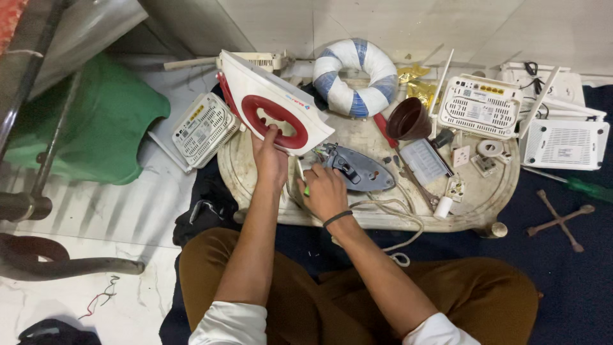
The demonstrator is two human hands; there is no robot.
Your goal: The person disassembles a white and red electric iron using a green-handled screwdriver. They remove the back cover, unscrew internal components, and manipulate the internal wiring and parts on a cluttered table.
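My left hand (269, 160) grips the rear edge of a white iron cover with a red handle (274, 105) and holds it tilted above the left side of a low round table (476, 214). My right hand (324, 191) rests on the table beside it. It is closed on a thin tool with a green end (306, 189). The tool points toward the grey iron base (357, 169), which lies flat just right of my fingers. A pale cord (391, 217) runs from the base over the table's front edge toward my lap.
White routers lie at the left (204, 128), back right (480, 105) and far right (565, 144). A blue-and-white ring (354, 76), a brown funnel (408, 119) and small sockets sit on the table. A green stool (96, 128), a green-handled screwdriver (590, 190) and a cross wrench (560, 220) lie around it.
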